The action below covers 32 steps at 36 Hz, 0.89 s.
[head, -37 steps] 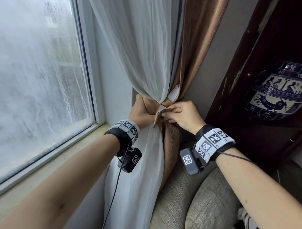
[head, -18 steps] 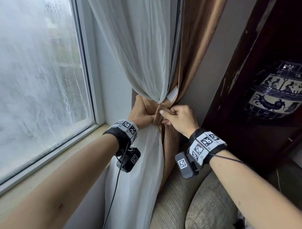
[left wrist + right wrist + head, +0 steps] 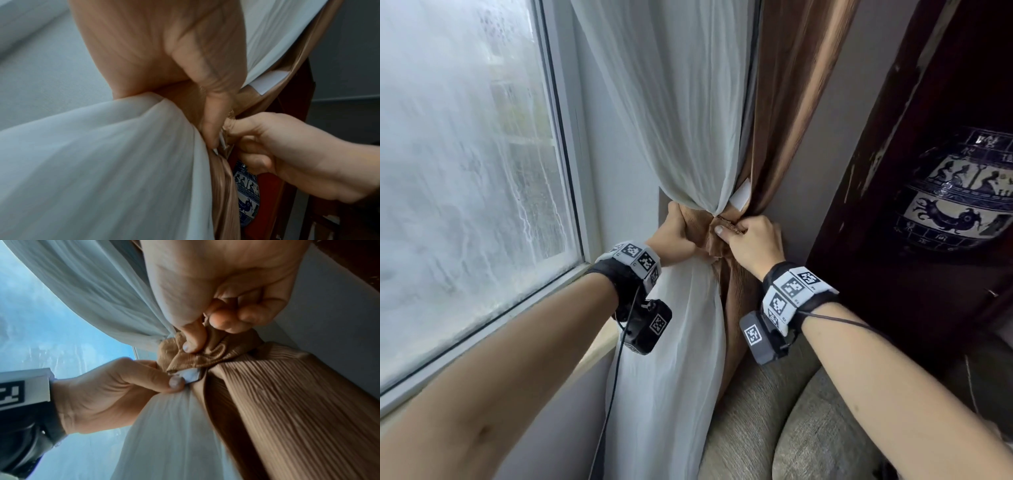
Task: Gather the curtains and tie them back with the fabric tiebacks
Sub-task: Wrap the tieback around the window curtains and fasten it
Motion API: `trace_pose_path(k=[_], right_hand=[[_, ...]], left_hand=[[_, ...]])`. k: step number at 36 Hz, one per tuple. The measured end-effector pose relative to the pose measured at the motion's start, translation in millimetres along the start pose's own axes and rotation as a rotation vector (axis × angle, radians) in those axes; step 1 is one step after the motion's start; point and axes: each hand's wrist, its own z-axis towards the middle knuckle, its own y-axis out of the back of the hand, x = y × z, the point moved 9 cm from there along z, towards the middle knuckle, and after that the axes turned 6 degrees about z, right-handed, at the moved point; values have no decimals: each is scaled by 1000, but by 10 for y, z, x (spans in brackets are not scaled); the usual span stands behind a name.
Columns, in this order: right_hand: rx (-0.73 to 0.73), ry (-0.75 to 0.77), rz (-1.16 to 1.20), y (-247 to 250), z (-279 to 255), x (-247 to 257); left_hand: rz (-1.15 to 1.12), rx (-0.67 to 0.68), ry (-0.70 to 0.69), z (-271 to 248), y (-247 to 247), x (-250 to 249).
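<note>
A sheer white curtain (image 3: 674,113) and a brown ribbed curtain (image 3: 787,102) hang bunched together beside the window. A brown fabric tieback (image 3: 697,228) wraps the bundle at its waist. My left hand (image 3: 674,236) grips the tieback from the left side, its thumb on a small white patch (image 3: 190,375) at the strap's end. My right hand (image 3: 751,240) pinches the other strap end (image 3: 207,353) between thumb and fingers, right over the gathered waist. A white label (image 3: 740,198) pokes out just above the tieback.
A fogged window (image 3: 465,178) and its sill (image 3: 493,329) lie to the left. A dark wooden cabinet (image 3: 887,178) with a blue-and-white vase (image 3: 959,198) stands at the right. Grey sofa cushions (image 3: 801,425) sit below the curtains.
My right hand has moved left and closed in on the bundle, drawing the strap end across to meet the left hand's end. The left hand has stayed in place.
</note>
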Motion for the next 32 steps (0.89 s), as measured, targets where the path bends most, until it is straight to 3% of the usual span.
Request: trace_pose_path(k=[8, 13, 20, 25, 29, 32], right_hand=[[17, -28, -38, -24, 7, 55], [36, -37, -71, -101, 5, 19], [86, 66, -145, -32, -73, 97], [103, 106, -342, 151, -67, 99], [111, 59, -362, 143, 11, 103], [127, 65, -220, 107, -8, 100]], left_hand=[[24, 12, 31, 55, 43, 70], [-69, 113, 67, 84, -2, 22], [29, -88, 63, 59, 131, 155], [84, -121, 71, 59, 139, 128], [83, -123, 51, 66, 107, 65], [51, -99, 77, 61, 116, 73]])
